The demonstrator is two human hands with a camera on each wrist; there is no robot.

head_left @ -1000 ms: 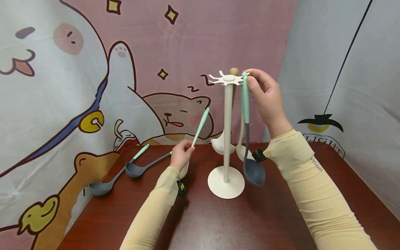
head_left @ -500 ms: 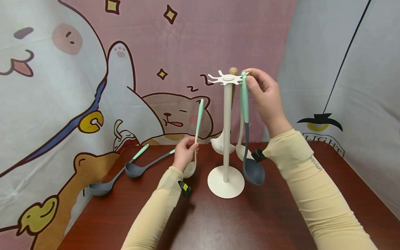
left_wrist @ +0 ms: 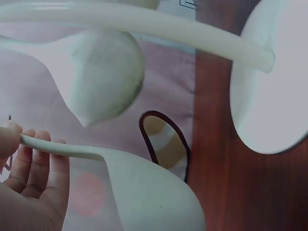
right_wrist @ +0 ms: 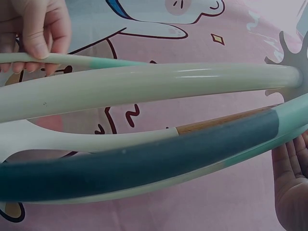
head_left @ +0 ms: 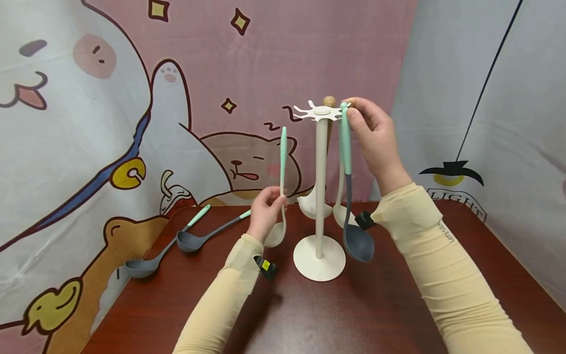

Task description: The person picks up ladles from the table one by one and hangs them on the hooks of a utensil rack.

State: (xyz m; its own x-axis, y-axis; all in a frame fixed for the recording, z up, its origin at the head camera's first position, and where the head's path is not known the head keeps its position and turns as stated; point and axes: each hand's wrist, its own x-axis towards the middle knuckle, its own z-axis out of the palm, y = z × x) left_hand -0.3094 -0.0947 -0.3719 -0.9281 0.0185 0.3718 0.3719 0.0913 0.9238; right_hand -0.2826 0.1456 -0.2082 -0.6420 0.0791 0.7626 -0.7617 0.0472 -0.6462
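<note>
Cartoon-print backdrop (head_left: 261, 59), dark red bench (head_left: 305, 314). Far left: two grey ladles (head_left: 190, 241) lying on it. Next, left hand (head_left: 264, 214): fingers pinched on stem of white ladle (head_left: 283, 157), upright, left of rack (head_left: 320, 196). Head view half-hides its bowl; left wrist gives more. Wood-handled ladle (right_wrist: 207, 124) hangs behind post; right wrist shows wood the post partly blocks in head view. Right hand (head_left: 376, 130): fingers clamped at handle top of green-handled grey ladle (head_left: 348, 167), by a rack arm.

From here I see a pink cloth (head_left: 336, 44) with cartoon animals (head_left: 254, 150) behind a reddish-brown table (head_left: 353, 314).
</note>
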